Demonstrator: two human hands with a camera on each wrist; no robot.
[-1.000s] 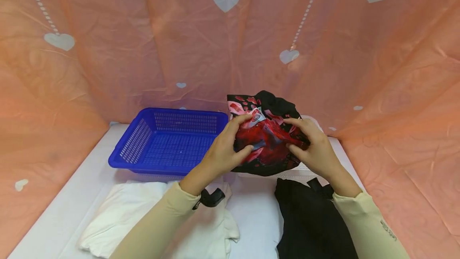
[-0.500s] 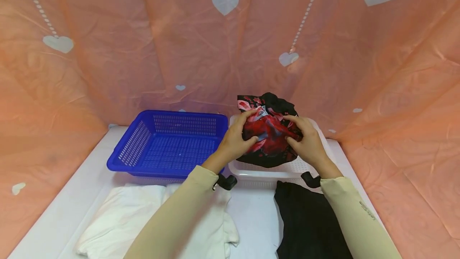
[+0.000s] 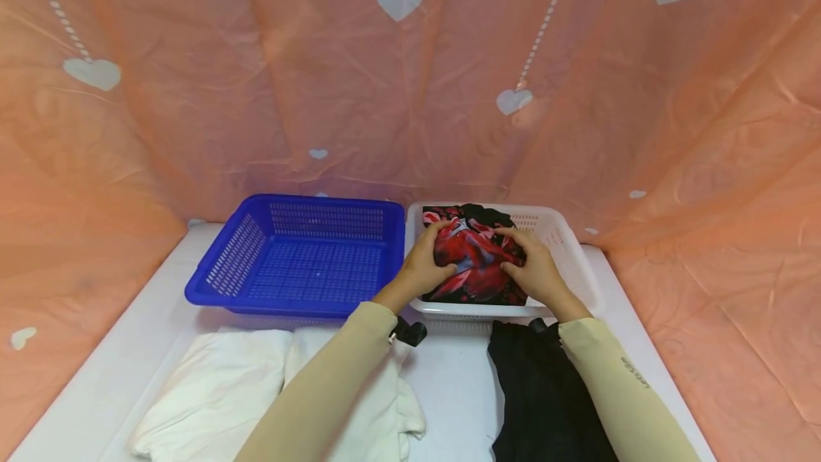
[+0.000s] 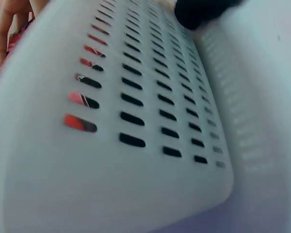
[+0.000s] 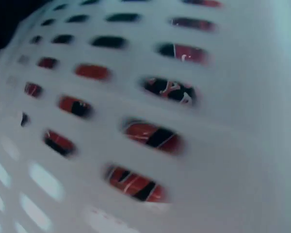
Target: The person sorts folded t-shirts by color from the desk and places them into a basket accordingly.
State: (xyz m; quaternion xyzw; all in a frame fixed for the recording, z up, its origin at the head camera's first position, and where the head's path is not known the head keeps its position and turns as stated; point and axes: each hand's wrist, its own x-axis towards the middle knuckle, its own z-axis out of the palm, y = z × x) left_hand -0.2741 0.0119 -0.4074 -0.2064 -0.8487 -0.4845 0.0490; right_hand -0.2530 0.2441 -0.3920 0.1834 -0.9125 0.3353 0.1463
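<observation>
Hands meet over a white basket [image 3: 564, 248] at centre right of the head view: the left hand [image 3: 426, 267] and the right hand [image 3: 529, 271] each curl their fingers round a bundled red-and-black garment [image 3: 474, 262] and hold it down inside the basket, against its near wall. Through the slots of that wall, both wrist views catch red and black cloth [image 5: 150, 136], so the bundle sits low in the basket. That garment looks as good as stowed, judging by how it lies. A blue basket [image 3: 301, 255] just left of it holds nothing that shows, while white cloth [image 3: 218, 391] at lower left and black cloth [image 3: 545, 391] at lower right lie on the table [image 3: 449, 369], not yet put away. A second ago the bundle was held up above the basket rim; now it is down within the walls, and both arms reach further forward.
</observation>
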